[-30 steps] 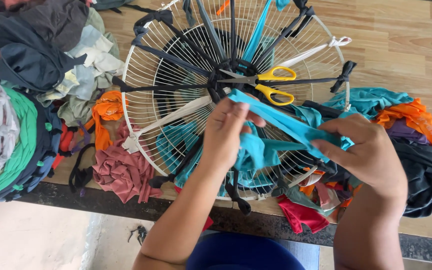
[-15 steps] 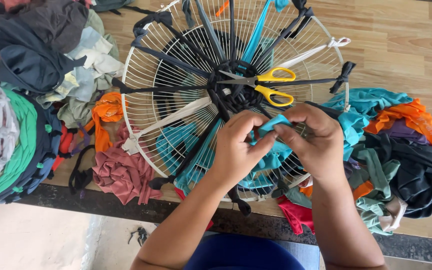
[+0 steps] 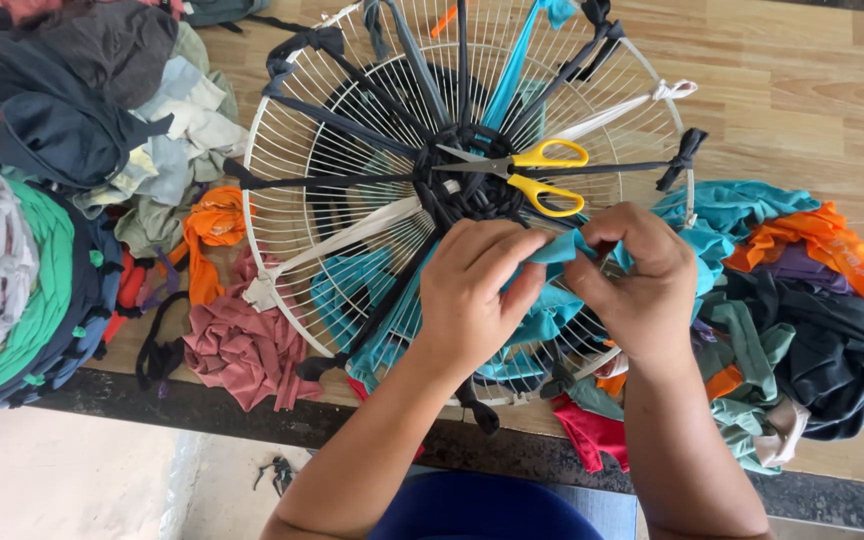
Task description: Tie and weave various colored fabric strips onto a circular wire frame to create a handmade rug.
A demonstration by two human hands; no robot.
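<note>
While both hands meet over the lower right part of the grille (image 3: 302, 140), they pinch 1 teal strip (image 3: 559, 250) between them. The left hand (image 3: 472, 295) is closed on the strip, thumb and forefinger pressed on its near end, just below the grille's hub. The right hand (image 3: 642, 275) is closed too, its fingertips folded over the same strip right beside the left thumb, so the 2 hands nearly touch. More teal cloth hangs down from the strip over the grille's lower wires.

The grille is a round white wire guard lying flat on the wooden table (image 3: 802, 90). Dark, teal and pale strips run along its spokes from the hub to the rim, several knotted at the rim. Scissors (image 3: 527, 170) with yellow handles lie across the hub, blades pointing left, just above the hands and not touched by either.

Right of the grille sits a rag heap (image 3: 812, 310) in teal, orange, purple, black and grey-green, close beside the right wrist. Left of the grille lie an orange scrap (image 3: 214, 225) and a rust-red scrap (image 3: 242, 345), and farther left a bigger pile (image 3: 62, 130) of dark and pale cloth with a green roll (image 3: 37, 290) at the table's edge.
</note>
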